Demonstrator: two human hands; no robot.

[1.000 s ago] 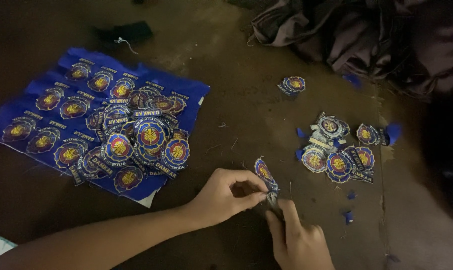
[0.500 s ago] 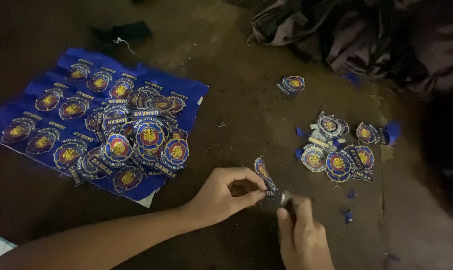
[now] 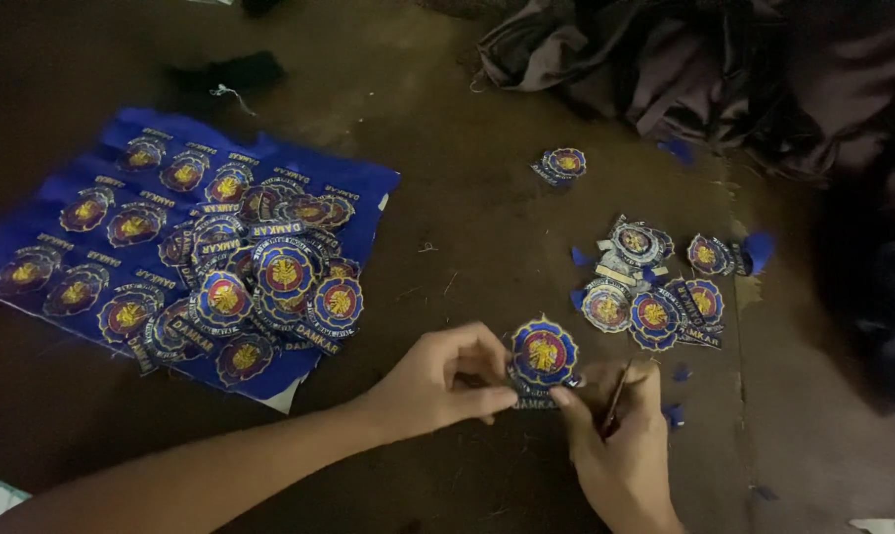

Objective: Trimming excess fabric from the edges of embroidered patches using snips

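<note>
Right now my left hand (image 3: 437, 381) has its grip pinched on the round blue patch (image 3: 543, 353), face up to me, while my right hand (image 3: 615, 435) is closed on small scissors (image 3: 615, 396) just right of it. Earlier the patch was edge-on; now it's flat. Farther out: cut patches (image 3: 655, 287) right, blue sheet (image 3: 358, 188) left.

The scene is dimly lit throughout. The strongest light is received at the centre, on the brown floor (image 3: 487, 198). The corners and the right edge are lost in deep shadow. No glare is seen. Fine detail is softened by noise; slight blur is noted at the hands.
</note>
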